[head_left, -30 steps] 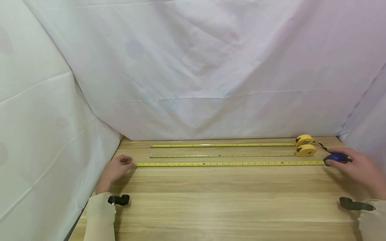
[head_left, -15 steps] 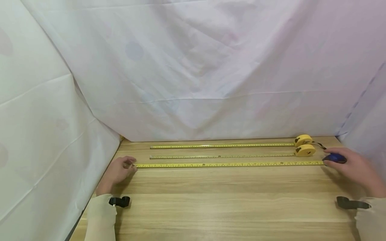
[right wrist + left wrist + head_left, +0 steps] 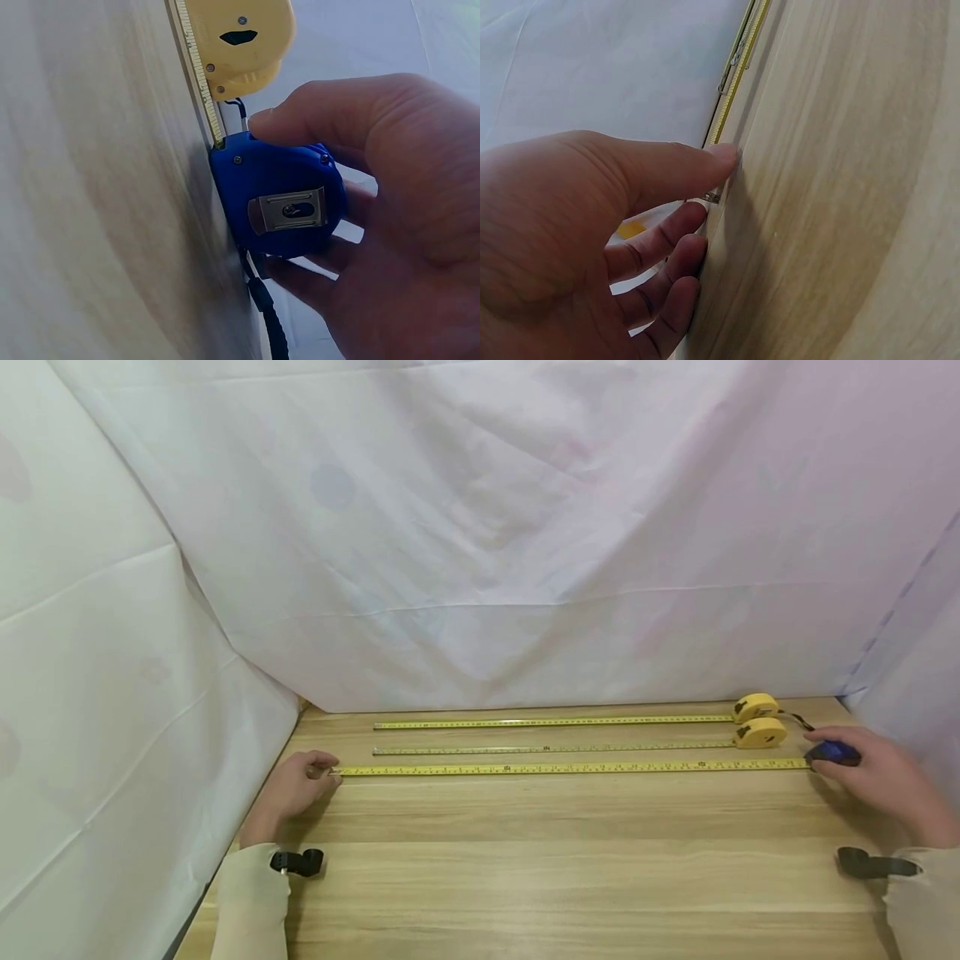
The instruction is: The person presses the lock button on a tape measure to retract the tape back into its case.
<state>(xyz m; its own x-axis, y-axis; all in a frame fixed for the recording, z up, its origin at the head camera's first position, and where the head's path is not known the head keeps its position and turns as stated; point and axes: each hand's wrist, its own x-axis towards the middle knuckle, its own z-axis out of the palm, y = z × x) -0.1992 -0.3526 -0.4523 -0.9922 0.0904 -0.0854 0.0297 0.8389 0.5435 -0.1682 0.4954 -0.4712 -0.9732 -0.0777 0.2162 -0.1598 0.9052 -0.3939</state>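
Observation:
In the head view, a long yellow blade [image 3: 570, 769] runs across the wooden table from a blue tape measure [image 3: 277, 199]. My right hand [image 3: 873, 764] grips its blue case, thumb on the top near the blade mouth and fingers curled behind. The case stands on edge, its metal belt clip [image 3: 289, 211] facing the right wrist camera. At the other end, my left hand [image 3: 300, 781] holds the blade's tip between thumb and fingers; the metal end hook [image 3: 711, 198] shows just below the thumb. Part of the tip is hidden by the thumb.
Behind lie two yellow tape measures, the rear one [image 3: 756, 707] and the nearer one [image 3: 761, 733], their blades drawn out leftward, parallel to mine. A black strap [image 3: 275, 322] hangs off the blue case. White cloth [image 3: 480, 527] walls the table's back and sides.
My left fingers have shifted slightly at the blade's tip, showing more of its end. My right hand has moved slightly left with the blue tape measure. The yellow tape measures stay put.

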